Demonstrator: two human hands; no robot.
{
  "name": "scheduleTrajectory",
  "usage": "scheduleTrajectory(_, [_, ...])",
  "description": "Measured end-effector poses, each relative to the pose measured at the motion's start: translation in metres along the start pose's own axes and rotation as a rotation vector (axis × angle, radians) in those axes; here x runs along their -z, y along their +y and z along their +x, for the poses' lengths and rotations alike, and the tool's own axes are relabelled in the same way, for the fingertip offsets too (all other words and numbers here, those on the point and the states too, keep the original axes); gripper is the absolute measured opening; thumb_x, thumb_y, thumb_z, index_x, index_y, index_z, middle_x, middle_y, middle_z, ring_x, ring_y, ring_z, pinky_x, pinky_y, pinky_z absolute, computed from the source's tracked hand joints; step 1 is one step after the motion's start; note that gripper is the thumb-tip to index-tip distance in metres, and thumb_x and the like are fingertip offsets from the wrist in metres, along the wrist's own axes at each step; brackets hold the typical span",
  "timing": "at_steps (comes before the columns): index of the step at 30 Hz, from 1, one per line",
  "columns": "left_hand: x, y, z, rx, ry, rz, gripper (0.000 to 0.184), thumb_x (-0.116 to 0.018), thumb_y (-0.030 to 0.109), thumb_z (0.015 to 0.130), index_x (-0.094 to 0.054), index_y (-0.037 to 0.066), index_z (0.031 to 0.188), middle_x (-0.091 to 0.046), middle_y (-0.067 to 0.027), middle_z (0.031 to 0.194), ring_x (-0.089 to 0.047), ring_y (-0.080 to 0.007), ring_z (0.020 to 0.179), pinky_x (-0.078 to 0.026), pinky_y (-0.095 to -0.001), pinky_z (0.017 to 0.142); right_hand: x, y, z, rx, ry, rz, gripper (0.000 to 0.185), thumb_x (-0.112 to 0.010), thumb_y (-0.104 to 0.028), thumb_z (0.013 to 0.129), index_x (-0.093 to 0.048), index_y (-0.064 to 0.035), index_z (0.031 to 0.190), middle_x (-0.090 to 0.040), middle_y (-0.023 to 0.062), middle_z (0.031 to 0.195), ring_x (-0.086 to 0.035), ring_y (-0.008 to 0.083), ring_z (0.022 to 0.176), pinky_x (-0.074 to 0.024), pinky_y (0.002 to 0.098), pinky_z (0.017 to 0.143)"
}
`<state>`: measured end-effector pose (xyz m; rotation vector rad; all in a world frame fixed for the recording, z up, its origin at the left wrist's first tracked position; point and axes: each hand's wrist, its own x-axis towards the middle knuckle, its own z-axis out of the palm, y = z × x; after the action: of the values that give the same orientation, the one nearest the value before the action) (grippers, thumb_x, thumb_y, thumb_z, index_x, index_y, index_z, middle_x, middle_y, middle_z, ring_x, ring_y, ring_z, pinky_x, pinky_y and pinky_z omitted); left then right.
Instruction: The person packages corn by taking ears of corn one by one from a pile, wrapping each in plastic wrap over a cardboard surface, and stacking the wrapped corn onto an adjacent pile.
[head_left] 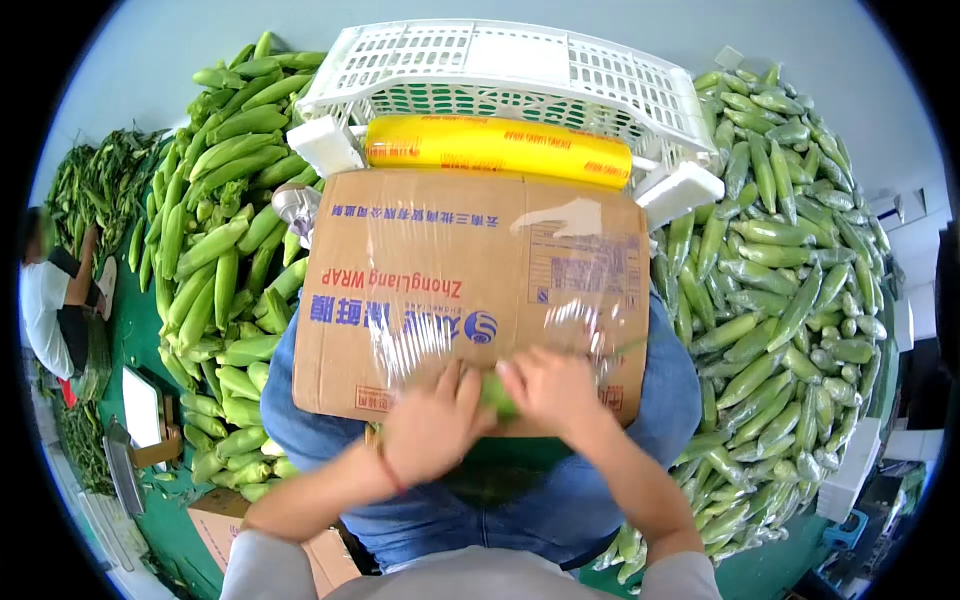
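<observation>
Closest in, it's the person's grey shirt (480, 578), with both forearms reaching for the near edge of the cardboard box (335, 310). And right there, at that edge, one green ear of corn (497, 395) sits between the hands! Left hand (430, 420): fingers bent and close together at the ear's left side. Right hand (560, 390): curled inward, thumb toward the ear. Film or husk in the pinch? Too blurred to tell, for either hand.

The box lies flat across the jeans (310, 370), seemingly doing duty as a lap-top bench. Beyond its far edge, the yellow roll (490, 145) spans two white blocks (325, 148), presumably so clear film (410, 260) can run straight over the cardboard to the fingers. Bare ears (225, 160) heap up left of the box, film-covered ones (770, 265) right of it, apparently keeping the two kinds apart, each near its own hand.
</observation>
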<state>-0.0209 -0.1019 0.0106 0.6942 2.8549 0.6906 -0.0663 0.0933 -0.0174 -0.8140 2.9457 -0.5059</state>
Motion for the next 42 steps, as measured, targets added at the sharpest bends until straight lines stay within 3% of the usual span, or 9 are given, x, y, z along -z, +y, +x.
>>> scheduleTrajectory(3, [-0.012, 0.007, -0.028, 0.058, -0.051, 0.082, 0.083, -0.064, 0.050, 0.083, -0.039, -0.002, 0.142, -0.035, -0.0274, 0.147, -0.037, -0.0400, 0.136, -0.029, -0.0536, 0.111, -0.002, -0.011, -0.019, -0.017, -0.014, 0.142, 0.017, -0.063, -0.027, 0.088, -0.065, -0.0101, 0.083, -0.063, 0.0071, 0.081, -0.064, 0.0263, 0.072, -0.0518, 0.0385, 0.063])
scheduleTrajectory(10, [0.024, -0.114, 0.119, 0.086, 0.141, 0.251, 0.078, -0.068, 0.030, 0.083, -0.033, -0.009, 0.141, -0.031, -0.0272, 0.149, -0.029, -0.0370, 0.141, -0.028, -0.0428, 0.115, -0.003, 0.009, 0.060, 0.450, 0.347, -0.115, 0.046, -0.074, -0.032, 0.074, -0.060, -0.0112, 0.113, -0.062, 0.0045, 0.111, -0.058, 0.0237, 0.103, -0.0448, 0.0421, 0.090])
scheduleTrajectory(19, [0.027, -0.122, 0.153, 0.066, -0.266, 0.240, 0.095, -0.076, 0.033, 0.075, -0.026, -0.010, 0.144, -0.022, -0.0267, 0.153, -0.031, -0.0385, 0.139, -0.032, -0.0371, 0.114, -0.001, -0.008, 0.042, 0.537, -0.068, 0.001, 0.057, -0.078, -0.048, 0.064, -0.058, -0.0097, 0.101, -0.063, 0.0074, 0.083, -0.065, 0.0258, 0.074, -0.0513, 0.0377, 0.063])
scheduleTrajectory(23, [0.040, -0.120, 0.138, 0.048, -0.116, -0.068, 0.080, -0.073, 0.032, 0.079, -0.038, -0.002, 0.142, -0.030, -0.0211, 0.152, -0.036, -0.0364, 0.137, -0.033, -0.0387, 0.113, 0.024, -0.047, -0.058, 0.361, -0.842, 0.186, 0.061, -0.067, -0.061, 0.075, -0.058, -0.0123, 0.111, -0.068, 0.0140, 0.085, -0.069, 0.0311, 0.080, -0.0555, 0.0421, 0.061])
scheduleTrajectory(28, [0.030, -0.025, 0.025, -0.341, 0.216, -0.494, 0.055, -0.072, 0.024, 0.082, -0.057, 0.007, 0.132, -0.047, -0.0216, 0.140, -0.040, -0.0389, 0.135, -0.031, -0.0489, 0.112, 0.018, -0.032, -0.089, -0.923, -0.498, 1.778, 0.062, -0.044, -0.053, 0.097, -0.044, -0.0048, 0.135, -0.062, 0.0128, 0.081, -0.061, 0.0212, 0.062, -0.0522, 0.0311, 0.054])
scheduleTrajectory(33, [-0.014, 0.004, 0.005, -0.271, 0.496, -1.853, 0.059, -0.065, 0.011, 0.083, -0.047, 0.017, 0.139, -0.057, -0.0176, 0.117, -0.057, -0.0360, 0.110, -0.045, -0.0538, 0.097, -0.023, -0.079, -0.067, -0.118, -1.177, 2.936, 0.085, -0.025, -0.079, 0.088, -0.045, -0.0071, 0.128, -0.053, 0.0109, 0.067, -0.051, 0.0181, 0.042, -0.0402, 0.0281, 0.033])
scheduleTrajectory(35, [-0.008, 0.014, 0.004, -0.252, 0.451, -2.415, 0.053, -0.062, 0.009, 0.085, -0.042, 0.018, 0.133, -0.053, -0.0089, 0.092, -0.060, -0.0239, 0.079, -0.055, -0.0443, 0.076, -0.019, -0.086, -0.065, -0.174, -1.161, 2.829, 0.079, -0.038, -0.076, 0.086, -0.046, -0.0074, 0.124, -0.055, 0.0108, 0.070, -0.051, 0.0169, 0.045, -0.0412, 0.0265, 0.035])
scheduleTrajectory(38, [0.002, -0.007, 0.000, 0.392, 0.559, -1.882, 0.008, -0.051, 0.019, 0.097, -0.048, 0.015, 0.102, -0.049, -0.0030, 0.084, -0.056, -0.0175, 0.075, -0.054, -0.0371, 0.068, 0.014, -0.076, -0.066, -0.731, -0.844, 2.232, 0.073, -0.059, -0.067, 0.084, -0.046, -0.0082, 0.125, -0.058, 0.0106, 0.075, -0.053, 0.0151, 0.049, -0.0435, 0.0255, 0.039])
scheduleTrajectory(42, [-0.028, -0.009, -0.019, 0.706, 0.907, -1.667, 0.022, -0.045, 0.031, 0.103, -0.048, 0.009, 0.101, -0.052, -0.0064, 0.086, -0.061, -0.0224, 0.078, -0.053, -0.0360, 0.068, 0.023, -0.040, -0.069, 0.012, -0.014, 0.544, 0.059, -0.078, -0.027, 0.078, -0.054, -0.0048, 0.128, -0.063, 0.0095, 0.086, -0.061, 0.0201, 0.060, -0.0515, 0.0289, 0.053])
